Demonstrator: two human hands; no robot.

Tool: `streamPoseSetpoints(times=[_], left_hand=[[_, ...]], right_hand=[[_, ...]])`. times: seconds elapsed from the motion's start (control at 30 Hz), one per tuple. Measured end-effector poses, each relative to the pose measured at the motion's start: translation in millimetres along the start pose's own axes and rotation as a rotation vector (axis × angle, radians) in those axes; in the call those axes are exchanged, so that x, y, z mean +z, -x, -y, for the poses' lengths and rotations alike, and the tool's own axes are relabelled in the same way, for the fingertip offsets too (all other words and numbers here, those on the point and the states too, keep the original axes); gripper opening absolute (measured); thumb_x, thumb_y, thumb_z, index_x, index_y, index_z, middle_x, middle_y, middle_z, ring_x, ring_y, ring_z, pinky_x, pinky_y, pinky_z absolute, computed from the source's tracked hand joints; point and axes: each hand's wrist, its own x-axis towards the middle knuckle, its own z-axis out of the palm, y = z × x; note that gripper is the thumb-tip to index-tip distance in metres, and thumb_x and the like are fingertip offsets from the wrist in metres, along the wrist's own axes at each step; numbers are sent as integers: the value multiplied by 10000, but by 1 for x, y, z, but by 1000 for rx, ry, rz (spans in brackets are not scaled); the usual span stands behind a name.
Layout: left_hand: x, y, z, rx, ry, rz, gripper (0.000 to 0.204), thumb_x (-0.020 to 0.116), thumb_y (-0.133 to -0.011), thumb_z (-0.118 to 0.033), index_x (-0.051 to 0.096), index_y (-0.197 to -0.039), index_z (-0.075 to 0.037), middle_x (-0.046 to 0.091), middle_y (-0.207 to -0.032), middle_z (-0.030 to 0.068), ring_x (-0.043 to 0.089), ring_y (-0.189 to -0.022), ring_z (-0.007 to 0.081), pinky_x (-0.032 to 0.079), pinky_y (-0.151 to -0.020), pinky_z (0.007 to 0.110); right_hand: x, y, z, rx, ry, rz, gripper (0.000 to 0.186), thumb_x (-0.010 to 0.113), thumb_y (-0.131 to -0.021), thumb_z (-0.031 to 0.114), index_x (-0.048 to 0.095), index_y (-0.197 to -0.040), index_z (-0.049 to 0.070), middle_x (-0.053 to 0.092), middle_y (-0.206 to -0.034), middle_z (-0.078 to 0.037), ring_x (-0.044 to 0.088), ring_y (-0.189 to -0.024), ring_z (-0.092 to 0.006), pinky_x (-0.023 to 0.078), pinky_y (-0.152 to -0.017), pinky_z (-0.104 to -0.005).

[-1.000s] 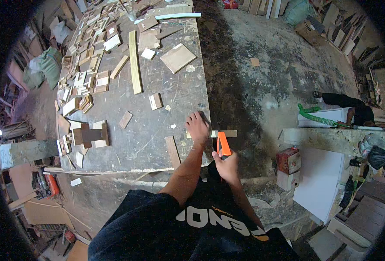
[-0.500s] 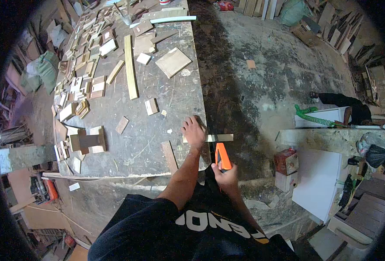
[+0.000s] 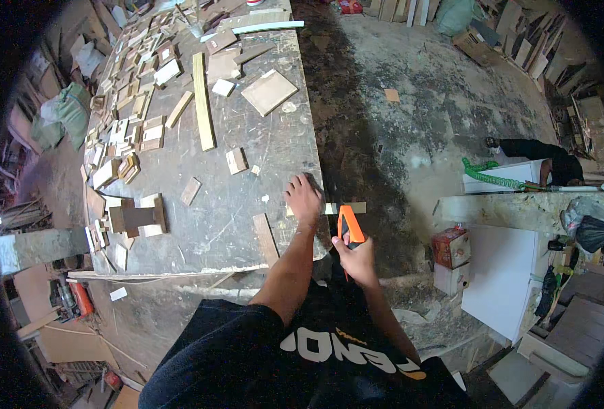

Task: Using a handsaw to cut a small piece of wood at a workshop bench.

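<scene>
A narrow pale wooden strip (image 3: 358,207) lies across the right edge of the dark worktable (image 3: 227,232), its right end jutting out past it. My left hand (image 3: 305,199) presses the strip down on the tabletop, fingers bent over it and touching the wood. Just off the table edge, my right hand (image 3: 356,260) is closed round the orange and black handle of a handsaw (image 3: 352,223). The handle's top overlaps the strip's overhanging part in view. The saw's blade is seen almost edge-on, so I cannot tell how deep it sits in the wood.
A brown wooden slat (image 3: 266,240) lies left of my forearm. Further off are a square board (image 3: 269,93), a long yellowish strip (image 3: 204,102) and many small wood pieces (image 3: 118,129). Right of me stand a red box (image 3: 450,247) and a white panel (image 3: 500,279); a person (image 3: 554,163) is beyond.
My right hand and the saw handle have moved forward, away from my body, toward the strip. My left hand stays on the strip; the whole view has shifted slightly.
</scene>
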Motion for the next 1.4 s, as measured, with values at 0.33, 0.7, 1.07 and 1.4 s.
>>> streamPoseSetpoints(times=[0.33, 0.7, 1.07, 1.4], left_hand=[[0, 1, -2, -30, 38, 76, 449, 653, -795, -217, 534, -1204, -76, 564, -1134, 134, 531, -1107, 346, 407, -920, 477], [9, -4, -2, -44, 15, -30, 379, 647, -807, -196, 550, -1156, -82, 564, -1099, 138, 524, -1067, 351, 403, -904, 480], [12, -1, 2, -63, 30, 34, 430, 654, -798, -215, 538, -1179, -52, 566, -1099, 166, 529, -1097, 353, 394, -954, 499], [29, 16, 18, 14, 494, -33, 296, 598, -818, -255, 573, -1010, -31, 607, -842, 219, 601, -837, 445, 475, -763, 547]], right_hand=[[-6, -2, 4, 1, -93, 131, 290, 798, -843, 146, 536, -784, 37, 517, -714, -26, 501, -669, -155, 448, -669, -335], [-34, -19, 18, -81, -81, 345, 269, 774, -879, 151, 531, -811, 57, 521, -705, -2, 496, -648, -104, 439, -607, -303], [-43, -24, 12, 34, -167, 450, 260, 758, -911, 195, 562, -821, 50, 534, -674, 2, 510, -628, -107, 428, -588, -307], [-33, -16, 15, 193, -173, 388, 268, 708, -960, 228, 485, -870, 110, 486, -604, 35, 497, -460, -72, 384, -420, -262]])
